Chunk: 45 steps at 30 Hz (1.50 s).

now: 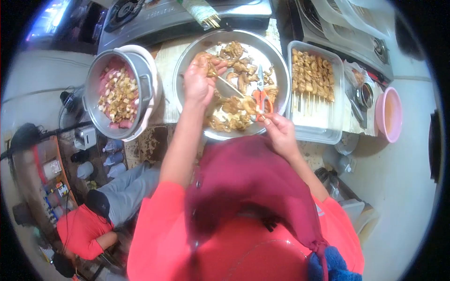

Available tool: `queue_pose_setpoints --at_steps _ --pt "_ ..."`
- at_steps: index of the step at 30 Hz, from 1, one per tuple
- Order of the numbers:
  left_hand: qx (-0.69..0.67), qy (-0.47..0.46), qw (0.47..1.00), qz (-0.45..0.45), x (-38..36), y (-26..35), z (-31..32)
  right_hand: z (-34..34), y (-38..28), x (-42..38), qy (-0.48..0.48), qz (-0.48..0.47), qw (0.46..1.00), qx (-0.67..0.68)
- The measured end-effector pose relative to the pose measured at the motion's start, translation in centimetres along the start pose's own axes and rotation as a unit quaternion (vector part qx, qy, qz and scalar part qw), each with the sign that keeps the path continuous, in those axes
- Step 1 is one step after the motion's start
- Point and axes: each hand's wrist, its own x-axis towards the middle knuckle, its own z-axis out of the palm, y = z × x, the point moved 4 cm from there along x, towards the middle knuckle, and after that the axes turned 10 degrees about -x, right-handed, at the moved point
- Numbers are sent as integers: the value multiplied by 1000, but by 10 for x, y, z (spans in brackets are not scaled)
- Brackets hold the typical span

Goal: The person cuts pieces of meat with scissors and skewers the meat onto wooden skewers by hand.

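A wide round metal tray [184, 56] holds brown meat pieces [241, 74] and scissors with orange handles [260, 93]. Over the tray's left side, my left hand [200, 79] is closed around meat threaded on a wooden skewer [229, 86], which slants down to the right. At the tray's lower right edge, my right hand [280, 132] pinches the end of a meat piece [244, 106] near the skewer's other end. The scissors lie just beyond my right fingertips, not held.
A pot [117, 93] of pink and pale chunks stands left. Right of the tray are a plastic container [311, 132] of meat skewers and a pink bowl [389, 114]. Stoves [187, 21] line the back. A person in red [86, 229] is at lower left.
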Motion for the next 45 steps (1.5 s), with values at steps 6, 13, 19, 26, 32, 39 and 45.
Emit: queue_pose_setpoints --at_steps 6,13,19,26,32,39,45 --pt "-62 89 991 77 -10 -3 6 9 -4 0 -13 11 999 48" --pt "-126 94 986 59 -12 -4 3 11 -4 3 -60 -1 997 54" --pt "-133 73 987 55 -12 -3 3 15 -1 7 -88 -3 995 51" --pt "-138 77 987 40 -9 -4 5 19 -5 12 -87 -12 996 5" --pt "-202 97 974 28 -15 -12 8 15 -11 12 -83 4 994 -69" --pt "-127 144 974 117 -10 -13 -4 23 33 26 -134 47 989 32" --pt "-155 113 976 108 -30 21 -17 24 20 31 -165 83 980 70"
